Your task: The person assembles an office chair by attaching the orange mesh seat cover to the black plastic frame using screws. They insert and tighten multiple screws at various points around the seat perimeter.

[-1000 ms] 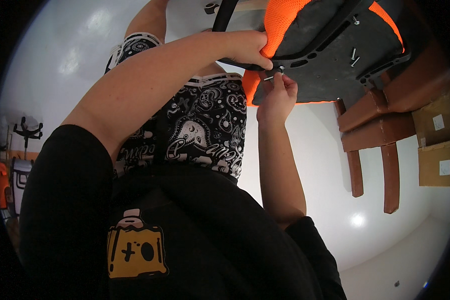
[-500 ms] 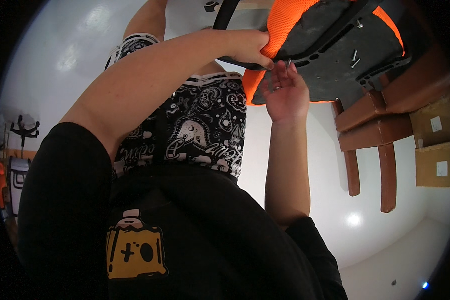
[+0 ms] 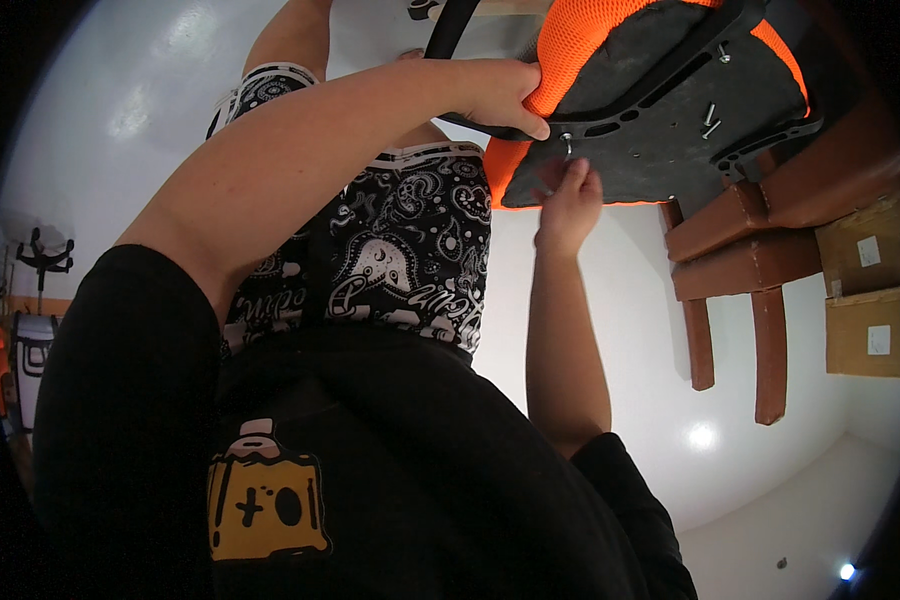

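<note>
An upturned chair seat point(image 3: 625, 165) shows its black underside and orange mesh edging. My left hand point(image 3: 500, 95) grips the near left orange edge, thumb beside a black bracket point(image 3: 610, 128). At that bracket's near end a shiny metal bolt point(image 3: 568, 144) stands up. Just below it is my right hand point(image 3: 570, 205), thumb up and fingers curled in, partly smeared by motion. Whether its fingertips touch the bolt cannot be made out. Two loose bolts point(image 3: 710, 120) lie farther right on the underside, and another bolt point(image 3: 724, 52) stands at the far bracket.
Brown padded furniture point(image 3: 750, 265) with legs stands to the right, beside stacked cardboard boxes point(image 3: 865, 335). A black tube point(image 3: 452, 25) rises left of the seat. At the far left are a black stand point(image 3: 42, 260) and a light-coloured case point(image 3: 35, 355). The floor point(image 3: 650, 400) is pale and glossy.
My right hand has dropped slightly and turned from palm-up with fingers spread to curled fingers. The bolt by the bracket now shows apart from the palm. My left hand keeps its grip.
</note>
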`<state>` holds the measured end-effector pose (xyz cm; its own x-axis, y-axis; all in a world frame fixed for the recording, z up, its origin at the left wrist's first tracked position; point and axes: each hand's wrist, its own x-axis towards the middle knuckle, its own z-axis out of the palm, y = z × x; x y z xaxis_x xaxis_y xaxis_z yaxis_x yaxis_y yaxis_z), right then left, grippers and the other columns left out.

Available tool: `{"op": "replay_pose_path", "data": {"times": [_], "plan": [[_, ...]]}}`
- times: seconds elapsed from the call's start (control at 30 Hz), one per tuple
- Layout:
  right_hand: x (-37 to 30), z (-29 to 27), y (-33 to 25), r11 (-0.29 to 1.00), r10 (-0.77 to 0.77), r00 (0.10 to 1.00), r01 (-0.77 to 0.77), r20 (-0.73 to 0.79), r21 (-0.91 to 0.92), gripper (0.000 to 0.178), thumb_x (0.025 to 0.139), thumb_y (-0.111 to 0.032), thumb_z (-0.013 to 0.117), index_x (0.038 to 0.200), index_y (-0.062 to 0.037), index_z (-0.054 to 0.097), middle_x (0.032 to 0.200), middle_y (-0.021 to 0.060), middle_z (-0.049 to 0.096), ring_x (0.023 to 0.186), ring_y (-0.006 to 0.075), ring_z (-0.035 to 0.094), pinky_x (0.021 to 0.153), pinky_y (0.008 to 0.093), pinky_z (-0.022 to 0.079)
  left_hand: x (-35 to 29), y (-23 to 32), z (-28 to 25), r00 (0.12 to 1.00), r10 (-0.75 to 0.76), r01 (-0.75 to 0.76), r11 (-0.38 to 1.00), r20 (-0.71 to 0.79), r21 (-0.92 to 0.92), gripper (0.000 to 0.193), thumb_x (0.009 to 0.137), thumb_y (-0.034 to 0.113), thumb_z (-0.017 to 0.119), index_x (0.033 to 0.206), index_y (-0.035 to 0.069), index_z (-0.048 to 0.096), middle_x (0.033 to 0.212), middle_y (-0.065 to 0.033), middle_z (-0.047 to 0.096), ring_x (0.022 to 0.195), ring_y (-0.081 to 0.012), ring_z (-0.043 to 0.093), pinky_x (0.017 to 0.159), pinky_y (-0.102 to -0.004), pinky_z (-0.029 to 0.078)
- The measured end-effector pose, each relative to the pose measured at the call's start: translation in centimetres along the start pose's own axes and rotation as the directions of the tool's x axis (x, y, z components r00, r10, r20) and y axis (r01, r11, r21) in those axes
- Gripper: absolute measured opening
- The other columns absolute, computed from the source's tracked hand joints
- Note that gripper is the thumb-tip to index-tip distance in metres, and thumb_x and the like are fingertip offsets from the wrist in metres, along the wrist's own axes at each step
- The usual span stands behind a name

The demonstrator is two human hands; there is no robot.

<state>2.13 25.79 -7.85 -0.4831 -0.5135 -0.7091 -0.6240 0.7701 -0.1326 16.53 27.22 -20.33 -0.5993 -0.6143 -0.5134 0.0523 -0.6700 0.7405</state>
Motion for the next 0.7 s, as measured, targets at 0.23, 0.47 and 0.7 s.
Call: {"op": "replay_pose_path", "data": {"times": [0.23,0.47,0.7], "plan": [[-2.0,1.4,1.2,0.889,-0.365,0.928,0.371,0.077,-0.267,0.019,0.087,-0.019,0.056,0.086,0.0002,0.055,0.072,0.0076,0.061,0.066,0.0130,0.058,0.058,0.0262,0.046,-0.3,0.1,-0.1,1.000,0.008,-0.008,1.000,-0.013,0.012,0.048,0.075,0.035,0.067,0.097,-0.004,0.050,0.080,-0.0138,0.058,0.075,-0.0223,0.058,0.067,-0.0306,0.045],[-0.8,1.9,-0.1,0.893,-0.348,0.938,0.333,0.004,-0.303,0.027,0.079,-0.025,0.068,0.073,-0.0029,0.053,0.067,0.0047,0.058,0.063,0.0135,0.055,0.062,0.0299,0.044,-0.7,0.3,-0.4,0.999,0.029,-0.029,1.000,-0.023,-0.005,0.050,0.074,0.038,0.067,0.097,-0.004,0.051,0.079,-0.0133,0.057,0.073,-0.0218,0.057,0.067,-0.0309,0.044],[0.9,0.9,-0.3,0.328,-0.689,0.678,0.607,0.256,-0.724,0.037,0.069,-0.036,0.073,0.082,-0.0099,0.051,0.076,0.0023,0.055,0.072,0.0220,0.055,0.072,0.0373,0.038,-0.6,0.2,-0.8,1.000,0.003,-0.003,1.000,0.022,-0.017,0.051,0.076,0.040,0.066,0.100,-0.003,0.052,0.082,-0.0134,0.058,0.076,-0.0222,0.056,0.069,-0.0314,0.044]]}}
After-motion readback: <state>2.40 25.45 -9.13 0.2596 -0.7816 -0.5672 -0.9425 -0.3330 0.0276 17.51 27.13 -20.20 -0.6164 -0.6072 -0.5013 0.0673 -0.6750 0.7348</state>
